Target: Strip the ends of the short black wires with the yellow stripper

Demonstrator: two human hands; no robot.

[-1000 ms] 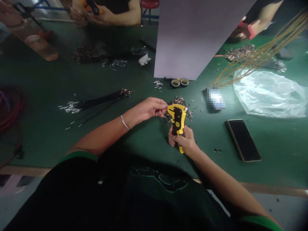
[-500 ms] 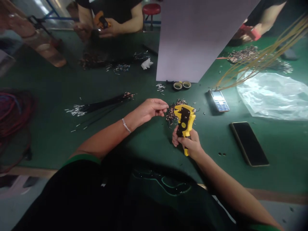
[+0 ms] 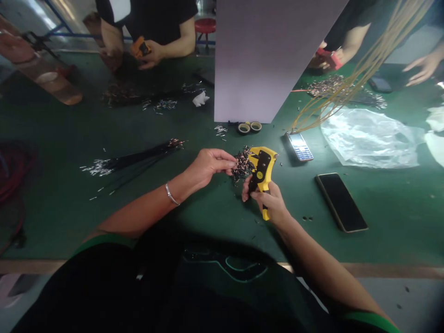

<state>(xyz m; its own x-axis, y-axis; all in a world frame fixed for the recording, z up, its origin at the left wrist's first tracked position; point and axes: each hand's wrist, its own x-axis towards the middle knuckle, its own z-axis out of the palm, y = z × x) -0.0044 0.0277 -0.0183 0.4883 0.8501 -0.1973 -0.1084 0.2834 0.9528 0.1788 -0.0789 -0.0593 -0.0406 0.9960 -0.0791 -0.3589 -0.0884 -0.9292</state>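
Observation:
My right hand (image 3: 268,199) is closed round the handles of a yellow and black wire stripper (image 3: 262,170), whose jaws point up and to the left. My left hand (image 3: 212,167) is pinched, its thumb and forefinger at the left edge of a heap of short wire scraps (image 3: 243,164); whatever lies between the fingertips is too small to make out. The stripper's jaws are beside that heap, partly covering it. Left of my left hand lies a bundle of black wires (image 3: 138,157) with bright tips at its left end and copper-coloured tips at its right.
Two tape rolls (image 3: 244,128) lie before a tall pale panel (image 3: 249,60). To the right are a keypad phone (image 3: 299,146), a smartphone (image 3: 342,202) and a clear plastic bag (image 3: 371,136). Across the table, a person holds an orange tool (image 3: 140,47); another holds a red one (image 3: 329,58).
The whole view has shifted, so most things appear further left. My left fingertips are now lower and against the scrap heap. A further person's hand shows at the far right.

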